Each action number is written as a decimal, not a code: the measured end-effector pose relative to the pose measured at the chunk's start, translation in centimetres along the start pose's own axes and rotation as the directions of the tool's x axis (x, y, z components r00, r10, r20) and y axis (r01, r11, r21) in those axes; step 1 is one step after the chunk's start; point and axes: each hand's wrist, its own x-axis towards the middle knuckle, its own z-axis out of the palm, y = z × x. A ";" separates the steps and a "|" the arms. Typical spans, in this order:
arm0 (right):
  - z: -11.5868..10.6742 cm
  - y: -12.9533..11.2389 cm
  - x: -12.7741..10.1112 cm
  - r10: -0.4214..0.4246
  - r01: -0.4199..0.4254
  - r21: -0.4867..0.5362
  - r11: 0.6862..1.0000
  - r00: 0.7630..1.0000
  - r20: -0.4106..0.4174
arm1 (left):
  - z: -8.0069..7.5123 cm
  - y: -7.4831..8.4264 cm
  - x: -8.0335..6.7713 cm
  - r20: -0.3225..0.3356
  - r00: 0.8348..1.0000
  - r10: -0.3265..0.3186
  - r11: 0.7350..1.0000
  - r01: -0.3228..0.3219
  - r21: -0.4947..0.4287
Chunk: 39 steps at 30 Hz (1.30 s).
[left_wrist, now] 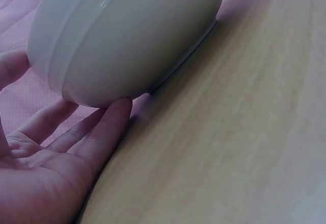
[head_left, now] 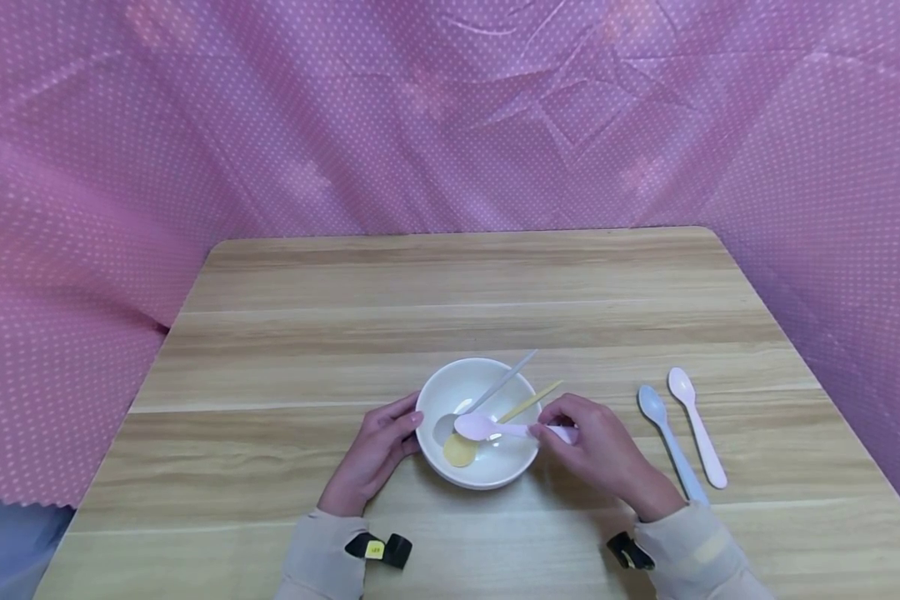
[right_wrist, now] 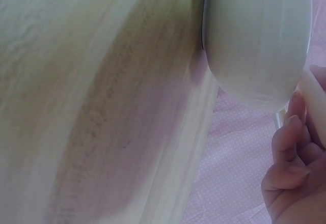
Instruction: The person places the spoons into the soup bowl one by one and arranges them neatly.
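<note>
A white bowl (head_left: 506, 468) stands near the front middle of the table. My left hand (head_left: 378, 454) holds its left side, thumb at the rim; the left wrist view shows fingertips against the bowl's lower wall. Between thumb and fingers, my right hand (head_left: 596, 446) pinches a lilac spoon (head_left: 478, 427) by its handle, at the bowl's right rim. The spoon's head is over the bowl's inside, pointing left. Inside the bowl lie a yellow spoon (head_left: 460, 451) and a grey spoon (head_left: 504, 382), their handles leaning over the far right rim. The lilac spoon partly covers both.
To the right of my right hand, a blue spoon (head_left: 667, 429) and a pale pink spoon (head_left: 699, 432) lie side by side on the wooden table (head_left: 307, 333). My right sleeve overlaps the blue one's handle end. A pink dotted cloth (head_left: 450, 125) hangs around the table.
</note>
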 end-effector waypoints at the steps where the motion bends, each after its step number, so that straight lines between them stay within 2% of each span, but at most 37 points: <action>1: 0.0 0.0 0.0 0.000 0.000 0.001 1.000 1.000 0.000 | 0.0 0.0 0.0 0.001 1.000 0.000 1.000 0.000 0.001; 25: 0.9 0.6 -0.3 -0.027 0.027 0.012 1.000 0.999 -0.022 | -0.4 -0.9 0.1 0.010 1.000 0.020 1.000 -0.020 -0.010; 34: 1.2 1.0 -0.7 -0.060 0.060 0.002 0.998 0.997 -0.057 | -0.6 -1.4 0.2 0.009 1.000 0.023 1.000 -0.023 -0.008; 39: 1.2 1.4 -0.9 -0.045 0.046 0.021 0.999 0.997 -0.059 | -0.7 -1.7 0.3 0.011 1.000 0.029 1.000 -0.029 -0.004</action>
